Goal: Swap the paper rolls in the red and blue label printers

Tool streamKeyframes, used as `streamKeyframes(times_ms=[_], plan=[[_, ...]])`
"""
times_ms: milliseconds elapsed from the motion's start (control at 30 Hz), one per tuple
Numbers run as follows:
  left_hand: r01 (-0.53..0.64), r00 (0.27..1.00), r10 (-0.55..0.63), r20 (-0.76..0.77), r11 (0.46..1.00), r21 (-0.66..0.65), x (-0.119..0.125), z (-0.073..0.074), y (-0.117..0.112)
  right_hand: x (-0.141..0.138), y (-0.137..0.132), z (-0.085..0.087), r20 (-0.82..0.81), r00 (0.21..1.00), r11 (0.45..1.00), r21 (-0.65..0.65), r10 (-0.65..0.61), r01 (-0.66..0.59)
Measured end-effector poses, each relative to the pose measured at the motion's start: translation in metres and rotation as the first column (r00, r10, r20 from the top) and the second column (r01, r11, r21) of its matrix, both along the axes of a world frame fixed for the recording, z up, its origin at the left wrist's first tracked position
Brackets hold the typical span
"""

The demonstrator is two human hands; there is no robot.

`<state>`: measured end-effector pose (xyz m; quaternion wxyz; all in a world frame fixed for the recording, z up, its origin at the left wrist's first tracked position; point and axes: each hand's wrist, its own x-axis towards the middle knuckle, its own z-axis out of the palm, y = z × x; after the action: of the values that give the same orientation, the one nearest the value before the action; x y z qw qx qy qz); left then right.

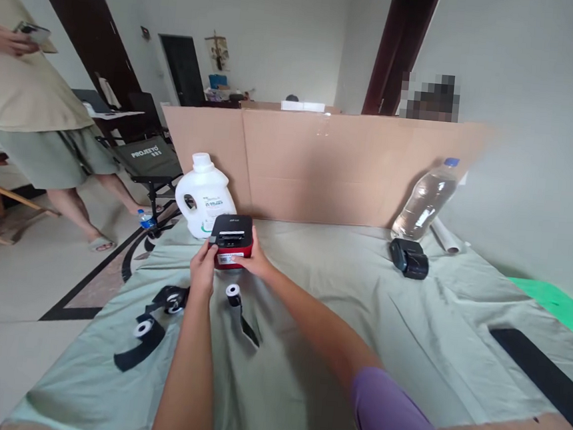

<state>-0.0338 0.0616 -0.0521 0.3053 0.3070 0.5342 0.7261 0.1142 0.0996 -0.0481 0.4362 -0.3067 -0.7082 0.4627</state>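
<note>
The left hand (203, 268) gripped the near left side of a black-and-red printer (233, 232), and the right hand (257, 258) grasped its right side, the thumb at a white label on the red front. The printer thus sat between the two hands, its black top facing up; whether its base touched the pale green cloth (322, 265) or hung just above it was hard to tell from this angle.

Nearer the person than both hands, and between the forearms, a small paper roll (233, 295) stood on the cloth with a dark strip trailing from it. To the left of the left forearm lay a second roll (143, 329) with its strip unwound, and just beside the wrist a third roll (174, 301) in a dark tangle. Just beyond the left hand a white jug (207, 201) stood behind the printer, near a cardboard panel (321, 168) that rose past both hands. Well to the right of the right hand were a black device (410, 258), a tilted bottle (425, 199) of clear liquid with a blue cap, and a rolled white sheet (446, 237).
</note>
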Motion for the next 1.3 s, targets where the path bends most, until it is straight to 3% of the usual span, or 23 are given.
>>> streamKeyframes(times_ms=[100, 200, 267, 333, 433, 533, 667, 800, 1000, 1300], plan=[[0.080, 0.986, -0.068, -0.150, 0.994, 0.076, 0.030, 0.033, -0.005, 0.032, -0.008, 0.021, -0.107, 0.992, 0.997, -0.041, -0.063, 0.059], [0.195, 0.932, -0.140, -0.335, 0.971, 0.136, 0.078, 0.066, -0.020, 0.085, -0.024, 0.045, -0.179, 0.973, 0.989, 0.000, -0.144, 0.146], [0.240, 0.887, -0.158, -0.433, 0.960, 0.141, 0.119, 0.080, -0.040, 0.129, -0.043, 0.057, -0.206, 0.958, 0.976, 0.038, -0.201, 0.213], [0.260, 0.859, -0.164, -0.486, 0.956, 0.137, 0.160, 0.082, -0.066, 0.173, -0.070, 0.060, -0.206, 0.945, 0.960, 0.061, -0.255, 0.273], [0.317, 0.844, -0.218, -0.489, 0.940, 0.128, 0.210, 0.066, -0.107, 0.229, -0.115, 0.045, -0.148, 0.935, 0.941, 0.063, -0.321, 0.333], [0.373, 0.843, -0.302, -0.445, 0.924, 0.078, 0.239, 0.039, -0.141, 0.262, -0.153, 0.016, -0.081, 0.923, 0.923, 0.054, -0.377, 0.381], [0.386, 0.866, -0.353, -0.354, 0.922, 0.026, 0.253, 0.008, -0.164, 0.279, -0.173, -0.014, -0.011, 0.908, 0.901, 0.119, -0.419, 0.418], [0.358, 0.893, -0.339, -0.297, 0.934, 0.012, 0.254, -0.011, -0.166, 0.284, -0.170, -0.021, 0.107, 0.909, 0.899, 0.232, -0.403, 0.372], [0.355, 0.896, -0.333, -0.294, 0.935, 0.020, 0.250, -0.021, -0.159, 0.284, -0.172, -0.016, 0.251, 0.844, 0.868, 0.295, -0.474, 0.400], [0.342, 0.872, -0.304, -0.384, 0.939, 0.035, 0.245, -0.020, -0.159, 0.282, -0.172, -0.025, 0.218, 0.830, 0.835, 0.347, -0.514, 0.426]])
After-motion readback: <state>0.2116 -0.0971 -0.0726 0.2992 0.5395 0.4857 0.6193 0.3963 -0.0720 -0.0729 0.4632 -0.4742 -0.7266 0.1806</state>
